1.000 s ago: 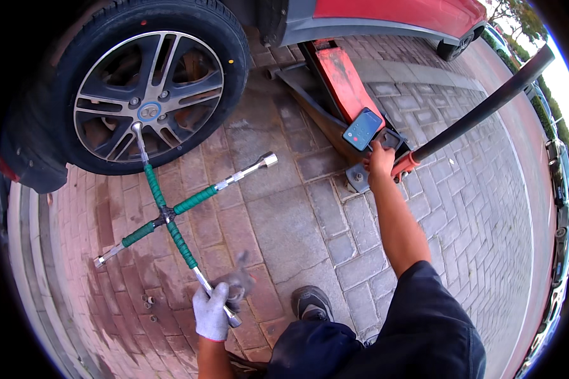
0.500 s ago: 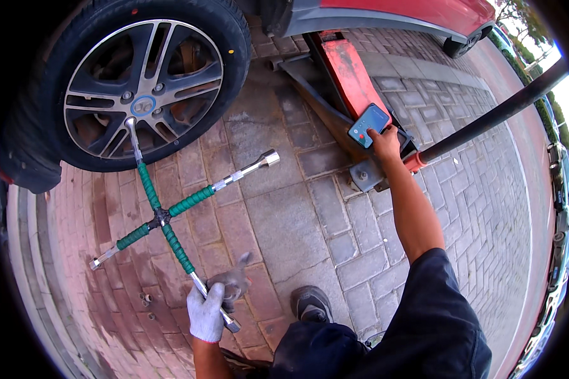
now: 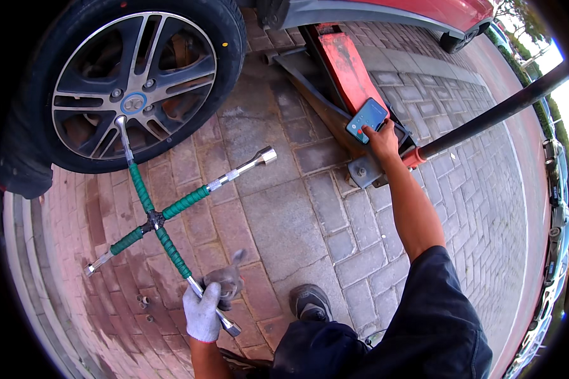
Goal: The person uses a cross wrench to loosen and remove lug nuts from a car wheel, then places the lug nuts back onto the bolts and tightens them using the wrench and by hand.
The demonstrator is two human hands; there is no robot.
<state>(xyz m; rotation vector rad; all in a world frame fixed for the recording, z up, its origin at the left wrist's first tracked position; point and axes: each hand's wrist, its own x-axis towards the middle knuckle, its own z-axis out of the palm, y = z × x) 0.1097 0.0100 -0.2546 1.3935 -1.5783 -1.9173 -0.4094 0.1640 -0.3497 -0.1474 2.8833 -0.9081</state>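
My left hand [image 3: 202,309], in a white work glove, is closed round the lower arm of a four-way lug wrench [image 3: 179,257] with green-wrapped arms. The wrench's far socket sits at a lug nut position on the alloy wheel [image 3: 139,74]; the other two arms stick out sideways. Beside the gloved fingers is a dirty grey glove-like piece [image 3: 226,282]; whether it is held or lies on the ground I cannot tell. My bare right hand [image 3: 382,139] holds a smartphone [image 3: 368,120] with its lit screen up, thumb on the lower part.
A red floor jack [image 3: 349,69] stands under the red car [image 3: 392,14], its long black handle [image 3: 496,110] slanting to the right. Several small nuts [image 3: 144,301] lie on the brick paving [image 3: 300,218]. My shoe [image 3: 310,303] is below. Parked cars [image 3: 553,221] line the right side.
The wheel and wrench appear slightly farther left in the picture, my left hand with them. The phone has barely shifted, and both hands keep their hold.
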